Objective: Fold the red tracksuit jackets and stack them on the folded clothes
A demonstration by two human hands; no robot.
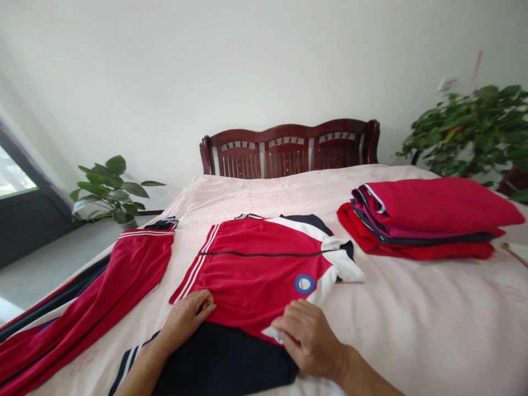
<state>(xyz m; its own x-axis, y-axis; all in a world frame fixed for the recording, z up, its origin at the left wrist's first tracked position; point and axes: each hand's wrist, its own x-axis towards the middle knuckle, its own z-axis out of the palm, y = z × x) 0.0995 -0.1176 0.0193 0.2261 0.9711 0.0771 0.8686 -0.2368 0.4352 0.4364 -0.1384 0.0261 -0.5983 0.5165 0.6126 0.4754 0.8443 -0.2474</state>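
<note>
At the lower middle of the frame, the left hand (187,316) lay spread flat on the red jacket (256,269), holding it smooth on the bed (433,330), while the right hand (307,335) pinched its white lower edge. Folded clothes (424,220) sat stacked at right.

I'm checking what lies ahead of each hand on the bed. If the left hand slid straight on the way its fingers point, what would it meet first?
The left hand points up and right across the red jacket it rests on, so more jacket first, probably the dark zip line; depth is unclear.
</note>
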